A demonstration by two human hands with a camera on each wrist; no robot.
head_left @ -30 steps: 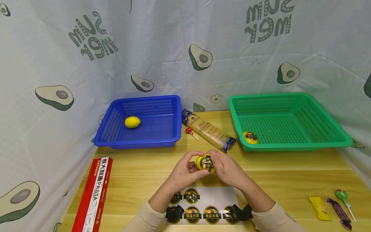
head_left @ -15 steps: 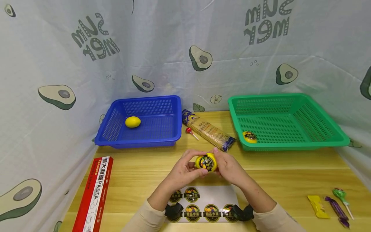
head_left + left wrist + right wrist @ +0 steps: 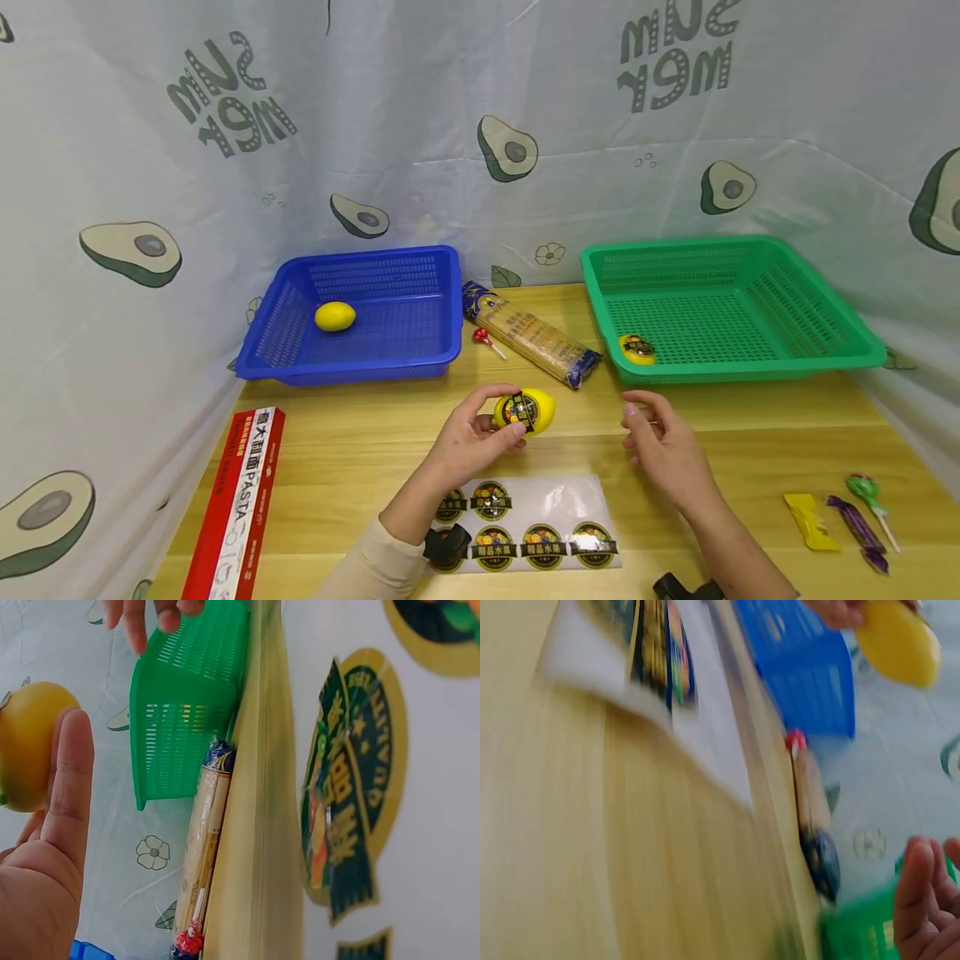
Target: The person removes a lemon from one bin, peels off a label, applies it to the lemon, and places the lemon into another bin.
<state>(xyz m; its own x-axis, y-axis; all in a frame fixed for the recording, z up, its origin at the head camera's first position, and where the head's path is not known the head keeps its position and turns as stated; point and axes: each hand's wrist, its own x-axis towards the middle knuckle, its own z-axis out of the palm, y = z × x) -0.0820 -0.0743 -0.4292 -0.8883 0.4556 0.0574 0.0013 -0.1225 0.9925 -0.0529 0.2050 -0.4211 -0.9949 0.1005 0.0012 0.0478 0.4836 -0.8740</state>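
My left hand (image 3: 467, 440) grips a yellow lemon (image 3: 543, 410) between thumb and fingers above the table. A round black-and-gold sticker (image 3: 519, 412) is on the lemon's side facing me. The same lemon (image 3: 900, 643) shows plain yellow in the right wrist view. My right hand (image 3: 666, 448) is apart to the right of it, with fingers loosely bent and nothing in them. Below both hands lies a white sheet (image 3: 558, 500) bearing several round stickers. One lemon (image 3: 335, 316) sits in the blue basket (image 3: 352, 367); a stickered lemon (image 3: 638, 350) lies in the green basket (image 3: 738, 372).
A spaghetti packet (image 3: 528, 333) and a red lollipop (image 3: 483, 337) lie between the baskets. At the left stands a red pasta box (image 3: 240, 500). A yellow candy (image 3: 812, 522), a purple candy (image 3: 857, 529) and a green lollipop (image 3: 868, 497) are at the right. A printed curtain (image 3: 420, 108) hangs behind.
My right hand has let go of the lemon and moved off to the right. The lemon stays in my left hand, its tip now exposed on the right.
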